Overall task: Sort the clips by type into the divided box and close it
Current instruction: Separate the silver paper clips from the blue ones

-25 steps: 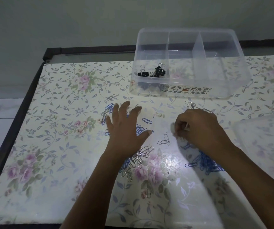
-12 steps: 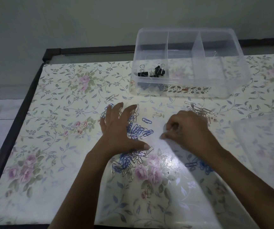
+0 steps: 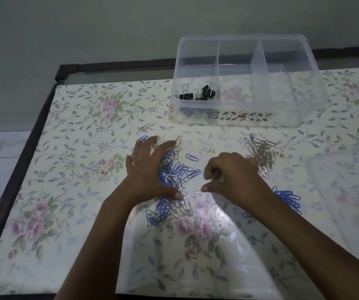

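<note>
Clear plastic divided box [image 3: 282, 118] stands open at the worktop's [image 3: 77, 148] far edge, toward the right corner, with black binder clips [image 3: 198, 94] in its left compartment. Its translucent lid [image 3: 351, 191] lies at the right edge. Mid-worktop, the left hand [image 3: 150, 169] rests flat with fingers spread and relaxed on a mixed pile of blue and silver paper clips [image 3: 183, 169]. Just beside it the right hand [image 3: 232, 176] has its fingers curled, thumb tip by a silver clip; whether it grips anything I cannot tell. A silver pile [image 3: 262, 154] lies beyond that hand and a blue pile [image 3: 289, 199] beside its forearm.
</note>
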Motion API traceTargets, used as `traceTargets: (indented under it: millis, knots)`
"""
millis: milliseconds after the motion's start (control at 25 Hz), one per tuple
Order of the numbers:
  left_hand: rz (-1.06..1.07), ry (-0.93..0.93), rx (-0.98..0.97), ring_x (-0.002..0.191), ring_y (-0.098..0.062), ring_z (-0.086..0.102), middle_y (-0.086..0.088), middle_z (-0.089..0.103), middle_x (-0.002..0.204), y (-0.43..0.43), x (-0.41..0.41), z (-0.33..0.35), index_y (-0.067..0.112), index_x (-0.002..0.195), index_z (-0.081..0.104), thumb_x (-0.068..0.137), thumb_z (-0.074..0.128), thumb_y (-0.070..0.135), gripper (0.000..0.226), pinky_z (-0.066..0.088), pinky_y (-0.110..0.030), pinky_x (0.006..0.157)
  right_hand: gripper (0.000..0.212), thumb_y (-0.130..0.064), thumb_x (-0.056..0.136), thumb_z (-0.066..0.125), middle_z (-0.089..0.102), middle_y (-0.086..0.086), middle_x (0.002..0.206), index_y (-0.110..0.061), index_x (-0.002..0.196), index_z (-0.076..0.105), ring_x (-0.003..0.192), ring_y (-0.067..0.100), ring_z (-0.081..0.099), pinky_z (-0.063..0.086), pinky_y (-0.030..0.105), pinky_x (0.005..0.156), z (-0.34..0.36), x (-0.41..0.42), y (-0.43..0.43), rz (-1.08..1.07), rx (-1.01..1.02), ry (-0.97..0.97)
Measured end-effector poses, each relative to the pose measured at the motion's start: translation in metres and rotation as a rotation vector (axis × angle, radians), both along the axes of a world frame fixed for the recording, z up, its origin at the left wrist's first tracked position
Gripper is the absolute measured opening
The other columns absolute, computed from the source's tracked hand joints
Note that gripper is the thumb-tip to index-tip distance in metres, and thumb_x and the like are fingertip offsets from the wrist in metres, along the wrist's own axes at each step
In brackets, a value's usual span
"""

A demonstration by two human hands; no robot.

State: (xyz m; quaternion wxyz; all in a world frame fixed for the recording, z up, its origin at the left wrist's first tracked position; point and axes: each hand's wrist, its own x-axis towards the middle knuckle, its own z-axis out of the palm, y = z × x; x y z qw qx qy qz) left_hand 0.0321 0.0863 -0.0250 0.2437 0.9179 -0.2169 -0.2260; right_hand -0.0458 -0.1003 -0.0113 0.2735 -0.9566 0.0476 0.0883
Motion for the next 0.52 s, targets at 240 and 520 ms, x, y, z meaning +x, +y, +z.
traceTargets:
  millis: [240, 520]
  knots:
    - [0.019, 0.001, 0.002, 0.142, -0.018, -0.006, 0.006, 0.009, 0.152, 0.0, 0.001, 0.0, 0.045, 0.133, 0.031, 0.047, 0.084, 0.048, 0.102, 0.001, -0.053, 0.114, 0.017, -0.036, 0.081, 0.065, 0.052, -0.011, 0.092, -0.032, 0.097, 0.066, 0.102, 0.012, 0.045, 0.014, 0.03, 0.071, 0.004, -0.004, 0.01, 0.165, 0.015, -0.09]
    - [0.032, -0.014, -0.021, 0.142, -0.022, 0.003, 0.004, 0.016, 0.15, 0.002, 0.003, 0.0, 0.049, 0.124, 0.035, 0.045, 0.064, 0.05, 0.084, 0.012, -0.053, 0.112, 0.034, -0.046, 0.074, 0.067, 0.044, -0.013, 0.078, -0.035, 0.107, 0.067, 0.091, 0.014, 0.044, 0.012, 0.031, 0.071, 0.001, -0.004, 0.018, 0.325, -0.086, -0.097]
